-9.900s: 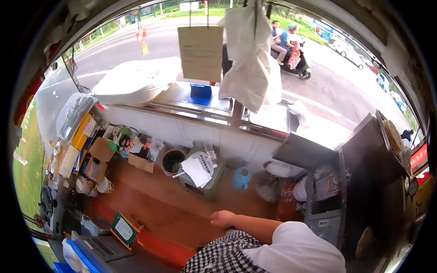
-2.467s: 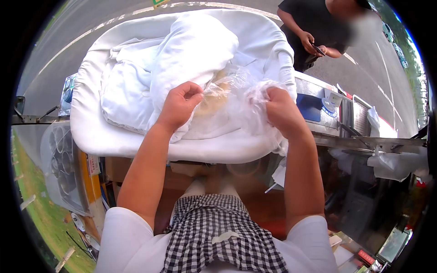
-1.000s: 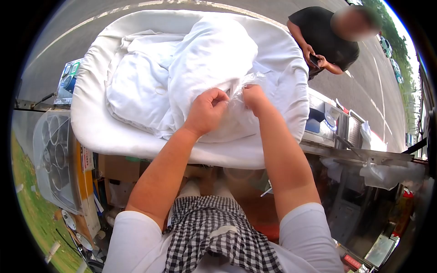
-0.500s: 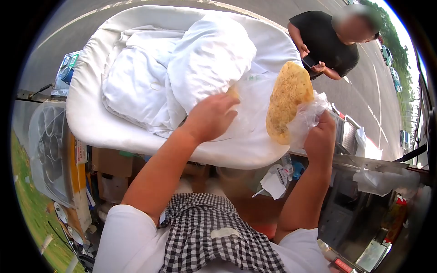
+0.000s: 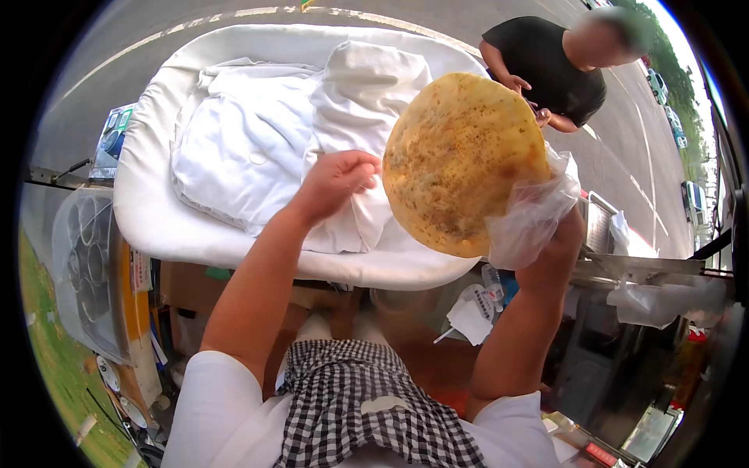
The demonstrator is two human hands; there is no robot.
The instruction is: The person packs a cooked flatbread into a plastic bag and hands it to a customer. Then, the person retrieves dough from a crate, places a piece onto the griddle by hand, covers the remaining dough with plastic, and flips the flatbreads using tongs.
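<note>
A large round golden flatbread (image 5: 460,164) with browned spots faces up over the right part of a white-cloth-lined basket (image 5: 179,242). Through a clear plastic bag (image 5: 530,218), my right hand (image 5: 552,246) grips the bread's lower right edge; the bag hides most of its fingers. My left hand (image 5: 341,182) is just left of the bread, over the folded white cloth (image 5: 242,148). Its fingers are curled together, and their tips come close to the bread's edge. Whatever they hold, if anything, is too small to make out.
Beyond the basket, a person in a black shirt (image 5: 577,90) stands at the upper right. A clear plastic container (image 5: 82,265) is at the left. Below the basket's right edge lie white papers (image 5: 470,314) and a bottle (image 5: 492,281). A metal rack (image 5: 599,222) stands at the right.
The flatbread has turned from nearly edge-on to its broad face and shifted left. My left hand has drawn back left. The raised white cloth has dropped flatter and uncovers less of the bag.
</note>
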